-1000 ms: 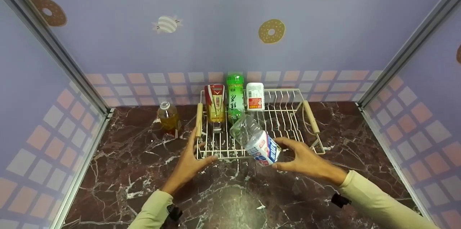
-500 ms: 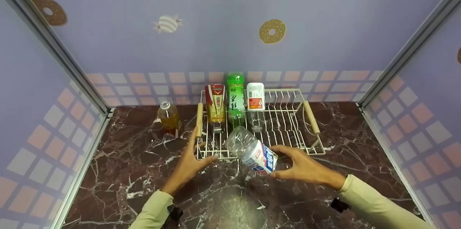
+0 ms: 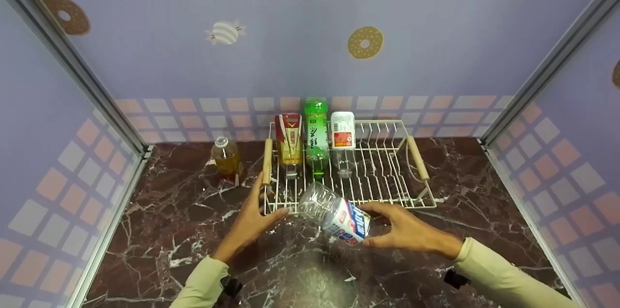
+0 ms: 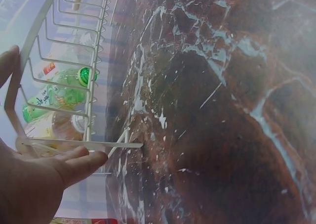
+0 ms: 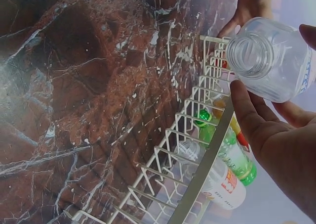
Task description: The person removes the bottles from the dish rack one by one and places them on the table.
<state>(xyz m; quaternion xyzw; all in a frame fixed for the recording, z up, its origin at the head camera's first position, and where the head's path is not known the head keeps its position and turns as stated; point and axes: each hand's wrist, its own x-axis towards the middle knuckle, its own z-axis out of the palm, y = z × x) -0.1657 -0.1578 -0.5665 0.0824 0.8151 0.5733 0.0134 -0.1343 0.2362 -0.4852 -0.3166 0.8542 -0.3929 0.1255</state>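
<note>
My right hand (image 3: 404, 228) grips a clear plastic bottle (image 3: 334, 213) by its label end, thumb and fingers on either side of the white and blue label. The bottle lies tilted over the front of a white wire rack (image 3: 387, 204). Its uncapped mouth (image 5: 252, 55) shows in the right wrist view. My left hand (image 3: 249, 221) lies at the rack's front left corner, index finger extended beside the wooden handle (image 3: 267, 160) and thumb spread. Whether it presses on the wire is unclear. In the rack lie a red and gold labelled bottle (image 3: 289, 138), a green bottle (image 3: 316, 133) and a white-labelled bottle (image 3: 343, 130), caps toward me.
A bottle of amber liquid (image 3: 227, 160) stands on the dark marble surface (image 3: 164, 221) left of the rack. A second wooden handle (image 3: 418, 158) marks the rack's right end. Patterned walls (image 3: 310, 56) close off the back and both sides.
My right hand has drawn the clear bottle toward me and slightly left, from above the rack to its front edge. The left hand has stayed nearly still.
</note>
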